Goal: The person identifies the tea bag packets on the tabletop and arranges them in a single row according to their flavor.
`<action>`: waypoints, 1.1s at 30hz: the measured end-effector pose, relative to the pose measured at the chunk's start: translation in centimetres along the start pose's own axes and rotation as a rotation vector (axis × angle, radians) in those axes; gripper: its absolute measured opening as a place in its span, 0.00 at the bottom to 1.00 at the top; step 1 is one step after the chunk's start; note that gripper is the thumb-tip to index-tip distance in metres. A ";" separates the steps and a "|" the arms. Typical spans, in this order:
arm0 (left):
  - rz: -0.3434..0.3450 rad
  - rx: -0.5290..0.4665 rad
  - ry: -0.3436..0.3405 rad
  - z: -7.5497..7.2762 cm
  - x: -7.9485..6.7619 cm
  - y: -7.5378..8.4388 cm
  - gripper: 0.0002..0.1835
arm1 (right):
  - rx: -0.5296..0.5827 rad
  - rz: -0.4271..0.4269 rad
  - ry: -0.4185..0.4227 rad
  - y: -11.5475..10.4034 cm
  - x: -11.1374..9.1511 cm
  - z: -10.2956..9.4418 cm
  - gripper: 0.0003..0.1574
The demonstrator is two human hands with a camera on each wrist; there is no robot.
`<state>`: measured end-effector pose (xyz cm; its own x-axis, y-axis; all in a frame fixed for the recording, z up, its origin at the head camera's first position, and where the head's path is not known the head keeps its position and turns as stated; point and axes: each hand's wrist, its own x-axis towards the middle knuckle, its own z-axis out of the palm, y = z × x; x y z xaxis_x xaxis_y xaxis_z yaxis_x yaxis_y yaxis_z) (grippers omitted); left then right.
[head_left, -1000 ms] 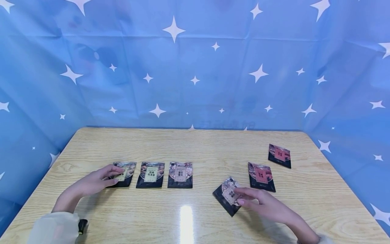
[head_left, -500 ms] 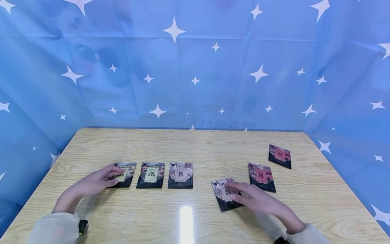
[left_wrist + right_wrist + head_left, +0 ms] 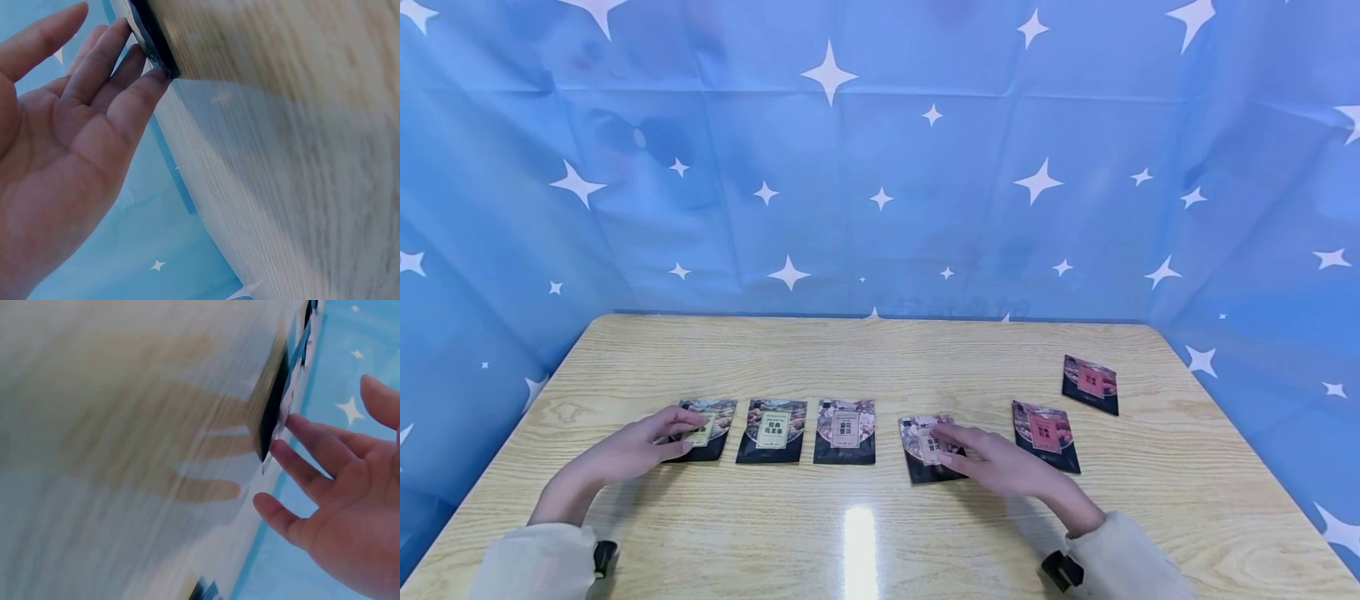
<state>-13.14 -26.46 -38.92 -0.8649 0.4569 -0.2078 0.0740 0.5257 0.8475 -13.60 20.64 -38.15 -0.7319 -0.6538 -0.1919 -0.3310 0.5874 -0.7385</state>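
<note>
My left hand (image 3: 632,446) rests its fingertips on a dark tea packet (image 3: 719,423) with a pale green label, at the left end of a row. In the left wrist view its fingers are extended against the edge of the packet (image 3: 153,40). To the right lie a second green-labelled tea packet (image 3: 772,432) and a pinkish-labelled one (image 3: 844,432). My right hand (image 3: 1011,465) touches another pinkish-labelled tea packet (image 3: 916,450), slightly turned, with its fingertips. Loosely spread fingers reach that packet (image 3: 279,406) in the right wrist view; the thumb stands apart.
Two red-labelled tea packets lie tilted on the right: a nearer one (image 3: 1047,438) beside my right hand and a farther one (image 3: 1090,385). The wooden table (image 3: 880,358) ends at a blue starry curtain (image 3: 880,242). A bright reflection shines on the tabletop's front middle.
My right hand has slid its pinkish-labelled tea packet leftward and away from me, turning it from a steep slant to nearly straight. The left hand and the other packets stay put.
</note>
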 end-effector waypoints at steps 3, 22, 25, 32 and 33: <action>-0.003 0.000 0.000 0.0 0.0 0.0 0.21 | -0.025 0.008 -0.007 -0.1 0.6 0.0 0.33; -0.007 0.006 -0.006 0.0 0.0 0.1 0.21 | -0.117 0.067 0.028 -0.9 2.6 0.4 0.33; -0.007 0.016 -0.006 -0.1 0.0 0.2 0.21 | -0.118 0.070 0.027 -1.0 2.6 0.4 0.33; -0.009 0.020 -0.008 -0.1 0.0 0.2 0.21 | -0.115 0.073 0.026 -1.0 2.7 0.5 0.33; -0.013 0.020 -0.005 -0.1 0.0 0.1 0.21 | -0.115 0.072 0.027 -1.0 2.7 0.5 0.33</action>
<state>-13.14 -26.45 -38.78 -0.8633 0.4535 -0.2216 0.0726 0.5460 0.8347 -14.94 18.05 -38.21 -0.7714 -0.5958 -0.2237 -0.3417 0.6843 -0.6442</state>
